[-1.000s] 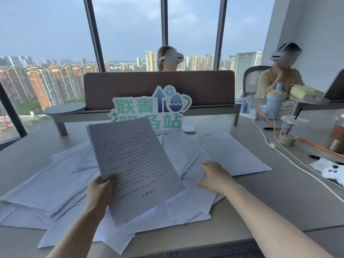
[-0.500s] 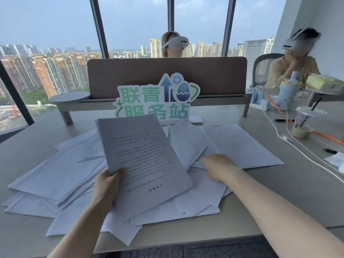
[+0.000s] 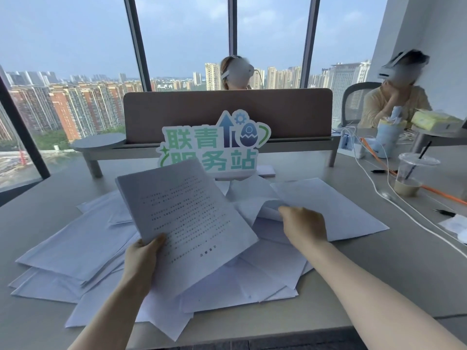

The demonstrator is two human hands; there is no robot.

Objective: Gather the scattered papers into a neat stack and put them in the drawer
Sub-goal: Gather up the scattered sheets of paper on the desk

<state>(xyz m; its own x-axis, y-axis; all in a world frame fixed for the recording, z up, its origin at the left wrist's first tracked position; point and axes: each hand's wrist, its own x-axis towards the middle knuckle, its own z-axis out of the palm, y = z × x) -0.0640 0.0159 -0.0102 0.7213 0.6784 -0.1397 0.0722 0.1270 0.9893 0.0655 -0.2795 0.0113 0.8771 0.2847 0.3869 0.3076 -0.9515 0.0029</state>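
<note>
Papers (image 3: 83, 238) lie scattered over the desk (image 3: 379, 279) just in front of the green sign (image 3: 214, 145). My left hand (image 3: 142, 261) grips the gathered stack (image 3: 187, 223) by its near corner, lifted so new sheets can join it; its long axis runs from me toward the sign, leaning left. My right hand (image 3: 303, 224) reaches into the pile, fingers curled on a sheet's edge, probably the next pickup.
</note>
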